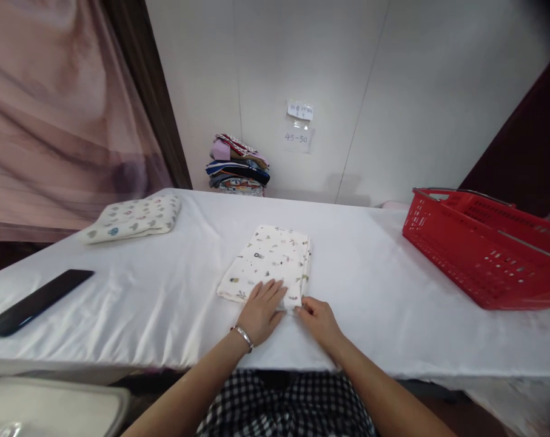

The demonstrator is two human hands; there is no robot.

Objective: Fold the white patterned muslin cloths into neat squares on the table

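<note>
A folded white cloth with small prints (269, 258) lies on the white table (370, 273) in front of me. My left hand (261, 312), with a bracelet at the wrist, rests flat on the cloth's near edge, fingers stretched out. My right hand (318, 318) sits just right of it, its fingers pinched on the cloth's near right corner.
Another folded printed cloth (133, 217) lies at the table's far left. A black flat device (36, 301) lies near the left edge. A red plastic basket (484, 246) stands at the right. A stack of folded clothes (237, 167) is against the back wall.
</note>
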